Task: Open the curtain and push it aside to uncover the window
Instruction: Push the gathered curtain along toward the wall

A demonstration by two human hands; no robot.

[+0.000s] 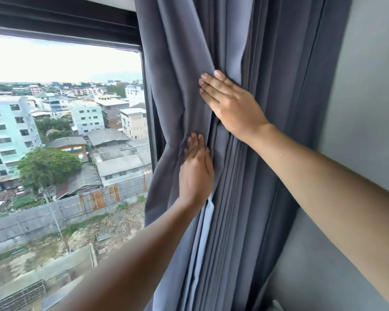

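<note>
The grey-blue curtain hangs bunched in tight folds at the right side of the window, whose glass shows a city view. My left hand lies flat on the curtain's left folds, fingers pointing up and close together, pressing the cloth where it pinches in. My right hand sits higher, palm flat against the gathered pleats with fingers pointing up-left. Neither hand closes around the fabric; both press on it. A pale lining shows between folds below my left hand.
A dark window frame runs across the top and down beside the curtain's left edge. A grey wall stands right of the curtain. Below it is a grey ledge or cushion.
</note>
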